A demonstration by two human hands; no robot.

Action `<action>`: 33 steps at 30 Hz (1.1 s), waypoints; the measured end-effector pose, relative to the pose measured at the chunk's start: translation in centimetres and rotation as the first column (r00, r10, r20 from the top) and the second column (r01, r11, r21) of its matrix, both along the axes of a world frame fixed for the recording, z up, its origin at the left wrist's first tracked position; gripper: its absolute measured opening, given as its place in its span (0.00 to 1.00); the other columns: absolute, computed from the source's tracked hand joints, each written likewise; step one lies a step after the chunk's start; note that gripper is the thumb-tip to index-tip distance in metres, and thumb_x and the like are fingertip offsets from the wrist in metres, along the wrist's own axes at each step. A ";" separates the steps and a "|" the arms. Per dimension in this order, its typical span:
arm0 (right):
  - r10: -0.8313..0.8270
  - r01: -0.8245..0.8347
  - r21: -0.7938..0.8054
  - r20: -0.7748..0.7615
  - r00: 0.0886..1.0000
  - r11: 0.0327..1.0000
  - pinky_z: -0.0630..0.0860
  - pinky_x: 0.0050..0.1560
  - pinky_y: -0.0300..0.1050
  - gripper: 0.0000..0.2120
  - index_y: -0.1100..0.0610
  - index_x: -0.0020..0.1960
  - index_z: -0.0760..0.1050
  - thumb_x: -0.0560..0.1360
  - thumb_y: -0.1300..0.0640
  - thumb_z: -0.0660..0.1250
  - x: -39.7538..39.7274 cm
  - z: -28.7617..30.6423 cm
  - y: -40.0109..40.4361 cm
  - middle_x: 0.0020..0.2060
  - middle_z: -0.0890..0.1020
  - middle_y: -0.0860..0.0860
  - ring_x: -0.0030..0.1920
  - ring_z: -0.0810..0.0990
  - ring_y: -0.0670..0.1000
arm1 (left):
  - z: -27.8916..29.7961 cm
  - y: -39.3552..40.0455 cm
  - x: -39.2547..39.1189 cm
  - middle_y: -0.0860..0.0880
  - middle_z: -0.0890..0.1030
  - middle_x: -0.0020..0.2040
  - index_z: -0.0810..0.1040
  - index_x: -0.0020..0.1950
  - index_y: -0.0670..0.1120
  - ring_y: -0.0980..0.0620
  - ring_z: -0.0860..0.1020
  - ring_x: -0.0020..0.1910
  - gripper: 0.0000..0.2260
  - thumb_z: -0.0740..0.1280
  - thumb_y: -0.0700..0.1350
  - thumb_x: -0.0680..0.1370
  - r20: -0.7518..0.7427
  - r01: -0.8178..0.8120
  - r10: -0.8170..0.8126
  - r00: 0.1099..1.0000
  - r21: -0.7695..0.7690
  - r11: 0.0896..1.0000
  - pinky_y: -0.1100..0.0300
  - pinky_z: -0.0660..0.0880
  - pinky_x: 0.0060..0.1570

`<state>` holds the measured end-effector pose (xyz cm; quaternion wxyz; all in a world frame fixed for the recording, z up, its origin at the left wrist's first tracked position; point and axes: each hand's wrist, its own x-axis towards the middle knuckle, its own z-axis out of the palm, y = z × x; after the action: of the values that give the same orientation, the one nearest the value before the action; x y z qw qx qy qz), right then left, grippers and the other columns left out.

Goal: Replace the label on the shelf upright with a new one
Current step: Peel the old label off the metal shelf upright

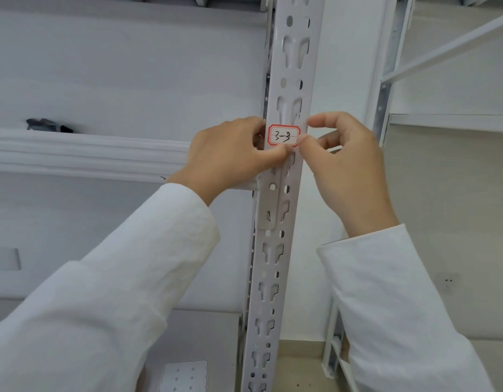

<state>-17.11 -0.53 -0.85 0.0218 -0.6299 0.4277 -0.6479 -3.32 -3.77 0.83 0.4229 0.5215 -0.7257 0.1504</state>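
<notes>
- While it sits on the white shelf upright (275, 250), the red-bordered label (283, 135) reads "3-3".
- Left hand (230, 157) pinches its left edge.
- Right hand (349, 165) pinches its right edge.

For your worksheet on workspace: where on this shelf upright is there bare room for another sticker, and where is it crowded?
The upright is bare above the label and below both hands, though punched with slots. Around the label it is crowded: left hand and right hand flank it, fingers at its lower edge.
</notes>
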 end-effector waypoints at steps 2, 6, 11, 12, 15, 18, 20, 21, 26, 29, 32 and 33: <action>-0.035 0.034 -0.011 -0.049 0.998 0.999 0.72 0.41 0.44 0.08 0.46 0.51 0.76 0.72 0.53 0.66 -0.2 0.1 0.1 0.29 0.74 0.43 0.33 0.73 0.43 | 0.0 0.0 0.0 0.56 0.79 0.40 0.73 0.41 0.53 0.52 0.76 0.43 0.17 0.60 0.66 0.71 0.000 0.006 -0.006 1.000 -0.004 1.000 0.61 0.63 0.33; -0.081 0.078 -0.033 -0.097 0.992 0.996 0.76 0.45 0.47 0.10 0.47 0.53 0.78 0.72 0.52 0.65 0.2 0.0 0.2 0.32 0.77 0.43 0.38 0.76 0.49 | 0.1 0.0 0.0 0.56 0.79 0.41 0.72 0.41 0.52 0.51 0.75 0.42 0.16 0.60 0.64 0.71 -0.005 0.005 -0.005 1.000 -0.008 1.000 0.62 0.63 0.33; -0.151 0.142 -0.069 -0.158 0.976 0.988 0.74 0.42 0.43 0.09 0.46 0.52 0.79 0.74 0.51 0.64 0.4 -0.1 0.3 0.36 0.78 0.45 0.41 0.78 0.50 | 0.0 0.2 -0.1 0.56 0.75 0.34 0.64 0.32 0.53 0.52 0.73 0.39 0.18 0.59 0.66 0.71 -0.004 -0.006 0.006 1.000 -0.002 1.000 0.62 0.61 0.31; -0.153 0.143 -0.073 -0.169 0.974 0.987 0.73 0.42 0.43 0.09 0.46 0.52 0.79 0.74 0.51 0.64 0.4 -0.1 0.2 0.35 0.78 0.45 0.40 0.78 0.49 | 0.0 0.1 -0.1 0.56 0.75 0.35 0.65 0.33 0.53 0.52 0.73 0.39 0.18 0.59 0.66 0.71 -0.003 -0.004 0.004 1.000 -0.002 1.000 0.62 0.61 0.32; -0.111 0.103 -0.050 -0.177 0.978 0.993 0.73 0.40 0.43 0.08 0.45 0.52 0.78 0.73 0.51 0.64 0.2 -0.1 0.1 0.31 0.77 0.44 0.37 0.77 0.48 | 0.0 0.0 0.0 0.55 0.76 0.36 0.67 0.36 0.53 0.52 0.74 0.39 0.18 0.59 0.67 0.71 0.005 -0.004 0.004 1.000 -0.013 1.000 0.62 0.62 0.32; 0.037 -0.030 0.045 -0.157 0.987 0.999 0.73 0.39 0.44 0.05 0.46 0.48 0.77 0.73 0.54 0.65 -0.3 0.0 -0.1 0.28 0.75 0.45 0.32 0.73 0.46 | 0.0 0.0 -0.1 0.56 0.75 0.35 0.67 0.35 0.53 0.52 0.74 0.39 0.17 0.60 0.66 0.71 0.005 -0.010 0.010 1.000 -0.015 1.000 0.63 0.61 0.32; 0.155 -0.140 0.125 -0.115 0.981 0.982 0.75 0.41 0.48 0.05 0.48 0.43 0.77 0.73 0.57 0.65 -0.4 -0.1 -0.2 0.27 0.76 0.45 0.31 0.74 0.45 | 0.0 0.0 0.0 0.56 0.77 0.39 0.69 0.36 0.53 0.52 0.74 0.42 0.16 0.60 0.65 0.71 -0.002 -0.014 0.014 1.000 -0.009 1.000 0.64 0.61 0.32; 0.187 -0.176 0.134 -0.077 0.979 0.975 0.77 0.43 0.49 0.05 0.48 0.42 0.77 0.73 0.58 0.66 -0.4 -0.3 -0.2 0.27 0.76 0.45 0.31 0.75 0.46 | 0.0 -0.1 0.0 0.56 0.78 0.41 0.70 0.37 0.53 0.52 0.75 0.43 0.15 0.61 0.64 0.71 -0.005 -0.013 0.013 1.000 -0.008 1.000 0.64 0.61 0.32; 0.080 -0.080 -0.040 -0.011 0.997 0.996 0.76 0.44 0.51 0.08 0.44 0.47 0.76 0.72 0.56 0.66 -0.9 -0.3 -0.7 0.26 0.74 0.44 0.34 0.79 0.52 | 0.0 -0.2 0.0 0.56 0.81 0.46 0.75 0.45 0.53 0.52 0.77 0.47 0.17 0.61 0.65 0.71 -0.010 0.006 -0.006 1.000 0.003 1.000 0.58 0.65 0.37; 0.043 -0.047 -0.056 -0.069 0.997 0.997 0.76 0.43 0.50 0.09 0.43 0.49 0.76 0.73 0.56 0.65 -0.9 -0.2 -0.7 0.27 0.74 0.43 0.35 0.79 0.52 | 0.0 -0.2 -0.1 0.56 0.81 0.46 0.75 0.46 0.53 0.52 0.78 0.48 0.18 0.61 0.66 0.71 -0.011 -0.001 0.001 1.000 0.002 1.000 0.59 0.66 0.38; 0.020 -0.027 -0.061 -0.117 0.993 0.998 0.76 0.42 0.48 0.09 0.44 0.51 0.78 0.73 0.54 0.66 -0.5 -0.4 -0.7 0.27 0.75 0.43 0.33 0.77 0.50 | 0.1 -0.1 -0.1 0.55 0.80 0.43 0.74 0.44 0.52 0.51 0.77 0.45 0.19 0.60 0.66 0.71 -0.003 -0.015 0.015 1.000 -0.006 1.000 0.63 0.63 0.34; 0.009 -0.017 -0.062 -0.129 0.992 0.998 0.76 0.41 0.48 0.09 0.44 0.51 0.78 0.73 0.53 0.66 -0.4 -0.4 -0.7 0.26 0.75 0.43 0.32 0.76 0.49 | 0.0 0.0 -0.1 0.55 0.80 0.42 0.73 0.42 0.52 0.51 0.77 0.44 0.19 0.60 0.67 0.71 -0.002 -0.015 0.015 1.000 -0.005 1.000 0.63 0.63 0.34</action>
<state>-17.49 -1.27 -1.26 -0.0215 -0.6736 0.4035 -0.6189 -3.42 -3.78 0.88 0.4239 0.5259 -0.7209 0.1549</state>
